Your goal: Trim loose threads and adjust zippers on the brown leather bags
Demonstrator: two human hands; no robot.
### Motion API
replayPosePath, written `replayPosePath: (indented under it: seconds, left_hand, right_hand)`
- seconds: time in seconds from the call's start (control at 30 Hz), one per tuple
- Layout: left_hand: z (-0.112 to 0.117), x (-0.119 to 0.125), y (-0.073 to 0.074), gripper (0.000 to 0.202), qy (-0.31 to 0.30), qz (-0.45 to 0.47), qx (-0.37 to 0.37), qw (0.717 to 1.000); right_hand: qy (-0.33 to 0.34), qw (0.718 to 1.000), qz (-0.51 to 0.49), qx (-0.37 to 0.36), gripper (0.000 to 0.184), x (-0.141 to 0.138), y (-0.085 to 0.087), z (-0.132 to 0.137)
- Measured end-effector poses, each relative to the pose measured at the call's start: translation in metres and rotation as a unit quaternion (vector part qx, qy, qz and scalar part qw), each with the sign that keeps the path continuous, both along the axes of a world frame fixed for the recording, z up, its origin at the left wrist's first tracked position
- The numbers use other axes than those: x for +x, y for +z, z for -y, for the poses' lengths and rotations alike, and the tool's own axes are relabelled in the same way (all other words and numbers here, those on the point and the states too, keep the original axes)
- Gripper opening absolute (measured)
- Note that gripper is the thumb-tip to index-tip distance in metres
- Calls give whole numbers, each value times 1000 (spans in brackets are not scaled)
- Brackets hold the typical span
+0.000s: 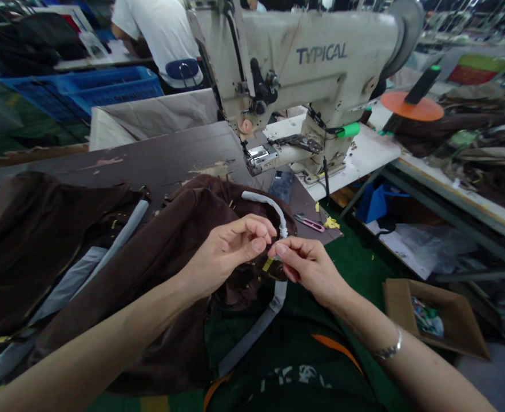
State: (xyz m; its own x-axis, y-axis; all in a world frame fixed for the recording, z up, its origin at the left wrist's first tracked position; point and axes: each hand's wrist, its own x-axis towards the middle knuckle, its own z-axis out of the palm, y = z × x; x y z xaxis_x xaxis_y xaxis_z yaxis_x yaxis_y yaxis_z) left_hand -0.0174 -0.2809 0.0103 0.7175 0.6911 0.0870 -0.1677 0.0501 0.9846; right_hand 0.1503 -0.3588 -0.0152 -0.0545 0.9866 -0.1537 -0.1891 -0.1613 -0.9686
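That bag [179, 226] just beneath the left hand [224, 247] looks soft, floppy, kinda heavy, so I'd grab the stiffer-looking strap [278, 209] the right hand [310, 266] pinches; left's narrow, can't tell if it's holding anything.

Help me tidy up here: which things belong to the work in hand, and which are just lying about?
Work in hand, apparently:
- brown item
- grey-wrapped strap
- yellow strip by the right hand

Lying about, seemingly:
- phone
- cardboard box
- pink cutter, though perhaps a tool for this work
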Motion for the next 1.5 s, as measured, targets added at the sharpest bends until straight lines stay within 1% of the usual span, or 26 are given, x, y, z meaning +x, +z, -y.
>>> replayPosePath:
  seconds: [0.07,0.13,0.23,0.3,0.37,0.43,0.47,0.53,0.6,0.67,0.73,0.83,0.97,1.03,1.1,1.13,1.2,1.27,1.37,1.5]
  left_hand:
    - [-2,-8,7,2,3,45,-56,997]
    - [-2,-20,10,1,3,73,-114,991]
    - [1,-42,7,3,18,55,-167,984]
    - [5,-56,2,2,49,14,-181,982]
    - [11,-67,-2,3,85,-32,-187,978]
    - [18,-75,-5,4,107,-76,-181,975]
    - [21,-79,-5,5,114,-97,-176,973]
    - [28,-86,-5,6,125,-131,-169,969]
    - [34,-94,-6,6,144,-149,-175,962]
    - [37,-102,-8,4,166,-161,-189,954]
    - [40,-109,-11,7,180,-180,-202,946]
    - [41,-116,-14,12,191,-208,-206,937]
    - [42,-120,-11,7,195,-208,-209,935]
    - [42,-120,-10,6,203,-197,-206,937]
    - [41,-120,-9,6,210,-194,-206,936]
    - [40,-119,-9,6,212,-191,-205,936]
    - [38,-119,-8,7,213,-180,-204,938]
    - [36,-119,-8,6,213,-168,-204,941]
    - [34,-120,-7,7,214,-164,-199,942]
    - [33,-117,-5,12,217,-167,-190,943]
  right_hand:
    - [17,1000,-11,-8,28,4,1,-3]
    - [42,999,-29,-15,29,12,0,-7]
    - [95,995,-17,-17,29,24,-2,-15]
    - [141,989,32,-13,30,29,-2,-21]
    - [193,977,88,1,30,31,0,-28]
    - [237,958,158,36,26,32,3,-35]
    - [246,946,204,61,22,33,3,-39]
    - [242,918,295,105,16,36,2,-46]
    - [243,903,335,117,15,40,-1,-52]
    - [266,904,318,108,19,43,-4,-57]
    - [278,908,297,102,24,44,-8,-60]
    - [254,913,302,106,26,39,-11,-62]
    - [245,919,289,109,32,30,-12,-63]
    - [243,926,273,96,29,26,-11,-63]
    - [246,931,259,80,20,24,-9,-64]
    - [255,930,255,74,21,24,-8,-65]
    - [289,919,258,69,36,22,-7,-67]
    - [322,905,267,76,40,22,-7,-69]
    - [330,891,296,103,34,20,-8,-72]
    - [307,870,356,149,22,18,-8,-73]
